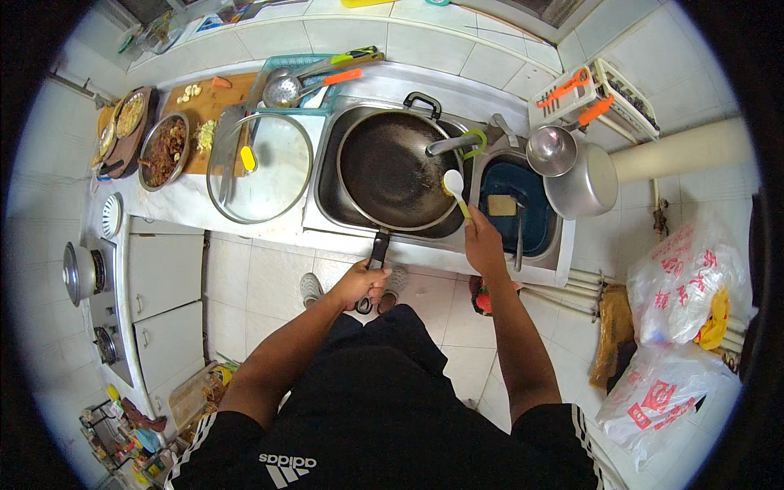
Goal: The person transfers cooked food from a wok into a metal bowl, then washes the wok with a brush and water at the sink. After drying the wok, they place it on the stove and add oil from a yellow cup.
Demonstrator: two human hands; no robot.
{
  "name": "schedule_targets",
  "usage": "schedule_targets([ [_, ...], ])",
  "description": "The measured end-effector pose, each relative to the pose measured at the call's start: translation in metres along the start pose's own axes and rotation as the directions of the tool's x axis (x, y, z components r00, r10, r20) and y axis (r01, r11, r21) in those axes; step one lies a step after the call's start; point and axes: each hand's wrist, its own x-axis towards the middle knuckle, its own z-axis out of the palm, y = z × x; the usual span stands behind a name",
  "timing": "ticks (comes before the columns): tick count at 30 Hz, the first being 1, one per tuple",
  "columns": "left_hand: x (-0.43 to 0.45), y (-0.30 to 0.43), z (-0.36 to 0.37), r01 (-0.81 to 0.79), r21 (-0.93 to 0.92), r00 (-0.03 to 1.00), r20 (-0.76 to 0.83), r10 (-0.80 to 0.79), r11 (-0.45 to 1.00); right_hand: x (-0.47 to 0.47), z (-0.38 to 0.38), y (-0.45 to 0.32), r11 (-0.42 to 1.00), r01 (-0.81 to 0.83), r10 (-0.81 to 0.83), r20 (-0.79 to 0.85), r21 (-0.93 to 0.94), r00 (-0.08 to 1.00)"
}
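My left hand [360, 285] grips the black handle [379, 246] of a dark wok [392, 168], which rests over the larger steel sink basin [329, 184]. In my right hand [484, 245] is a dish brush [454, 184] with a white head and a yellow handle. Its yellowish bristles, mostly hidden under the head, are at the wok's right inner wall. The faucet spout [450, 145] reaches over the wok's right side, and a green ring [482, 143] hangs round it. Whether water runs cannot be seen.
Right of the wok, a blue basin [496, 236] holds a sponge [502, 205]. A steel ladle [551, 150] and a metal pot [585, 184] stand beyond. At left are a glass lid [278, 184], a cutting board [184, 160] and a bowl of brown food [164, 150]. Plastic bags [680, 294] sit far right.
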Motion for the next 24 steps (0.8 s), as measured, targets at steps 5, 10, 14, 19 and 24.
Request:
schedule_targets([
  [5,0.006,-0.002,-0.007,0.054,-0.031,0.998,0.012,-0.054,0.998,0.012,0.006,0.0,0.999,0.02,-0.018,0.037,-0.034,0.999],
  [10,0.013,-0.008,-0.021,0.087,-0.022,0.992,0.097,-0.084,0.996,0.016,0.002,-0.024,0.999,-0.052,0.05,0.098,0.015,0.994],
  [14,0.018,-0.013,-0.021,0.129,-0.016,0.991,0.026,-0.129,0.991,0.024,0.019,-0.007,0.999,-0.013,0.017,0.088,-0.053,0.996],
  [19,0.014,-0.012,-0.016,0.152,-0.055,0.987,0.057,-0.149,0.987,0.025,0.032,-0.027,0.989,-0.115,0.13,0.173,-0.094,0.976],
  [24,0.016,-0.013,-0.021,0.177,-0.163,0.978,0.137,-0.155,0.971,0.03,0.047,-0.026,0.984,-0.007,0.042,0.2,-0.176,0.979],
])
